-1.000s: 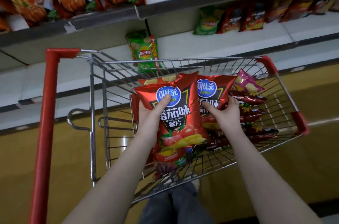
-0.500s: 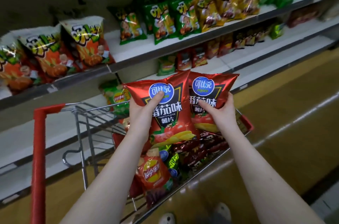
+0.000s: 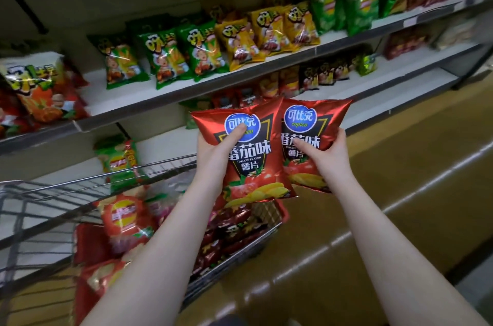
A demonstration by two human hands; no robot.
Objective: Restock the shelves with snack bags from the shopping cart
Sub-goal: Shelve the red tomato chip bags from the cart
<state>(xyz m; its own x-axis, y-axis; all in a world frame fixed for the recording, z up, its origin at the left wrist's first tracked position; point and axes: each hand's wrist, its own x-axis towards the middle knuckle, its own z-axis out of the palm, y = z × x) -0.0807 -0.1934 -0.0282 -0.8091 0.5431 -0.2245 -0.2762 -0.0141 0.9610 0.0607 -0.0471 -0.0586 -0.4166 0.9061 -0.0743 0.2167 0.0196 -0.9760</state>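
My left hand (image 3: 217,151) grips a red tomato chip bag (image 3: 254,165), thumb on its blue logo. My right hand (image 3: 324,156) grips a second, identical red chip bag (image 3: 309,123) beside it. Both bags are held upright in the air above the far end of the wire shopping cart (image 3: 149,168), in front of the shelves (image 3: 240,80). The cart holds several more snack bags, among them a red chip bag (image 3: 122,216) and dark red packs (image 3: 229,235).
The upper shelf carries green (image 3: 165,56), yellow (image 3: 266,32) and orange (image 3: 34,85) snack bags. The lower shelf (image 3: 400,72) has small dark packs and bare white stretches to the right. A green chip bag (image 3: 120,160) stands behind the cart. Yellow floor runs to the right.
Both hands have lifted the two red bags up out of the cart toward the shelves. My view has swung up and to the right along the aisle.
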